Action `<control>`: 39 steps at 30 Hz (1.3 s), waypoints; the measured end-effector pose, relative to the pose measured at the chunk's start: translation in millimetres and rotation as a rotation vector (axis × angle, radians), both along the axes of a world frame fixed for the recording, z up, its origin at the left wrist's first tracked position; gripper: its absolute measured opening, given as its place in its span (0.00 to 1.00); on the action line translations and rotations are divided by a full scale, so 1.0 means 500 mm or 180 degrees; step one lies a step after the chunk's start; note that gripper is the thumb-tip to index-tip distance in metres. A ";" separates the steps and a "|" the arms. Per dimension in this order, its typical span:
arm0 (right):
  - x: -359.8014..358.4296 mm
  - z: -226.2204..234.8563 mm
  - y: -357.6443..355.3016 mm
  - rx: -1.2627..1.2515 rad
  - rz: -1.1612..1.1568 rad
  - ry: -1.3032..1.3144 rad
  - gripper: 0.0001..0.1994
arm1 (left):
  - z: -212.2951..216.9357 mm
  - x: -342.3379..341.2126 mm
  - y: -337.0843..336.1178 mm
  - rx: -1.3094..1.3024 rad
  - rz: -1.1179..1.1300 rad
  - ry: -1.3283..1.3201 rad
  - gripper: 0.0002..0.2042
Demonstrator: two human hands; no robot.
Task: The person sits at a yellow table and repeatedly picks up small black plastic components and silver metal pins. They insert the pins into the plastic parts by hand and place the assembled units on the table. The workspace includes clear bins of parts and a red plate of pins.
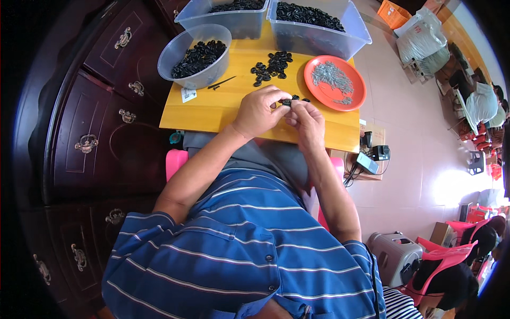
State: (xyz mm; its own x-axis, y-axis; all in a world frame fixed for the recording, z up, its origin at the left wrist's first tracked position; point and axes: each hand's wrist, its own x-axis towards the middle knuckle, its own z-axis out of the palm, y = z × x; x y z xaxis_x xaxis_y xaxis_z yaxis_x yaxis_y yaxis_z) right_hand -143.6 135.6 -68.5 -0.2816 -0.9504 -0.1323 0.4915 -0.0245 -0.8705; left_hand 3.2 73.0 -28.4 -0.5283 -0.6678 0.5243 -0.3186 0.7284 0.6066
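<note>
Wearing a blue striped shirt (239, 239), nearest the camera. Pinching a small round black part (287, 102) between thumb and fingers of the left hand (258, 110), with the right hand (309, 120) bent narrow and touching it, over the yellow desk (194, 114). Just short of a loose black pile (273, 67) and left of a red plate (321, 95) with metal pins (330, 76). Bounded by clear tubs (313, 41) at the far edge; open toward bare desk at left.
</note>
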 end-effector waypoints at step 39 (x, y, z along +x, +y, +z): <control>-0.087 -0.045 0.121 -0.0127 -0.0742 0.0734 0.14 | -0.065 -0.144 0.003 -0.0512 -0.1065 -0.1060 0.19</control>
